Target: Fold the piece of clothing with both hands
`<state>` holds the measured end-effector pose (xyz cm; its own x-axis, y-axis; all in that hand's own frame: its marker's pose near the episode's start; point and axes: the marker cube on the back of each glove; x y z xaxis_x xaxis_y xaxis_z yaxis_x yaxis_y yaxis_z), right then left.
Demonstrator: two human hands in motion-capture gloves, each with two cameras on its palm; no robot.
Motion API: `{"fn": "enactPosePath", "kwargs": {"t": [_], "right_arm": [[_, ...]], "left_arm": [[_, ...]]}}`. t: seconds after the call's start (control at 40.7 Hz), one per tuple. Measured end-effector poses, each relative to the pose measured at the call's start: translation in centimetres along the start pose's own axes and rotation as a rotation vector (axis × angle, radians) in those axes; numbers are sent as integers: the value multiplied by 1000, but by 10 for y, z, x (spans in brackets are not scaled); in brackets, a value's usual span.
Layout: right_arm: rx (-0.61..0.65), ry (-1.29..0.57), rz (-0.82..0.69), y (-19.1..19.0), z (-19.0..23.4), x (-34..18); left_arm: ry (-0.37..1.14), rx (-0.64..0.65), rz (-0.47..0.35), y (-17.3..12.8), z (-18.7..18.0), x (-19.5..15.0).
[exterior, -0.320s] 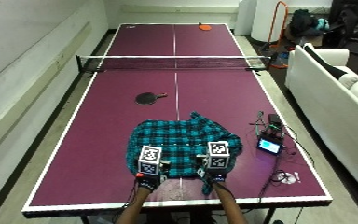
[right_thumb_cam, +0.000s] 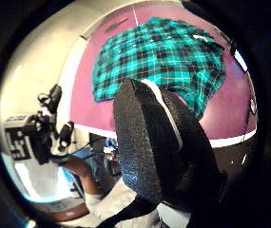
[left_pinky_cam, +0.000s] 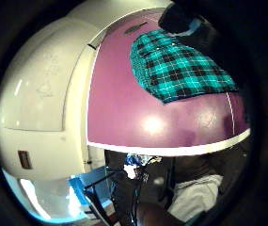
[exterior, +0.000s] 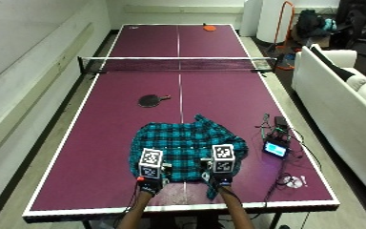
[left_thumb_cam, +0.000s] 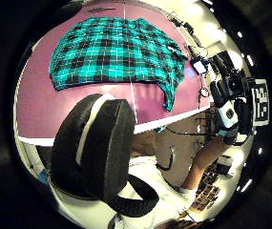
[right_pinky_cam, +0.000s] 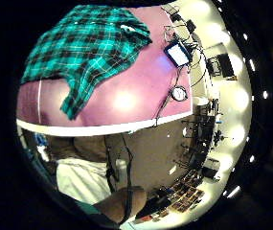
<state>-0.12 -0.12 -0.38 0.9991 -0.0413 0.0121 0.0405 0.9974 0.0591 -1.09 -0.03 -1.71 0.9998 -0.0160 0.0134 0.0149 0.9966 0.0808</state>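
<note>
A teal and black plaid cloth shirt (exterior: 184, 150) is lying spread out, rumpled, near the counter's near edge, across its white centre line. The left hand (exterior: 150, 180) and right hand (exterior: 219, 177) are hovering at the shirt's near hem; whether either grip is open or closed cannot be told. On the purple counter (exterior: 106, 143), a dark table-tennis paddle (exterior: 151, 100) is lying nearer the net (exterior: 178, 64). A small lit screen with cables (exterior: 276, 149) is sitting toward the right edge.

1 plaid shirt (exterior: 184, 148), 2 paddles (exterior: 152, 100), 1 net (exterior: 178, 64), 1 table (exterior: 106, 143), 2 gloved hands (exterior: 150, 182), 1 small screen (exterior: 276, 149)
</note>
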Motion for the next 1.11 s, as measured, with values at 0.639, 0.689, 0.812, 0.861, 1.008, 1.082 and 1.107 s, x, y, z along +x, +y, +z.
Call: {"fn": "enactPosePath", "kwargs": {"t": [0.639,0.689,0.812,0.861,1.008,1.082,1.107], "right_arm": [[-81,34,92,-6,73,26],[-108,23,88,3,72,24],[-181,0,90,3,90,26],[-212,-18,104,3,97,28],[-196,-98,99,4,101,28],[-145,-90,76,3,99,30],[-116,-77,69,2,98,31]], "left_arm": [[11,-37,-47,-19,109,2],[0,-71,-60,-21,117,0],[-30,-153,-72,13,69,4],[-53,-169,-73,13,70,3],[-111,-163,-92,9,84,-1],[-112,-39,-86,-3,87,-2],[-121,29,-85,-10,90,-3]]}}
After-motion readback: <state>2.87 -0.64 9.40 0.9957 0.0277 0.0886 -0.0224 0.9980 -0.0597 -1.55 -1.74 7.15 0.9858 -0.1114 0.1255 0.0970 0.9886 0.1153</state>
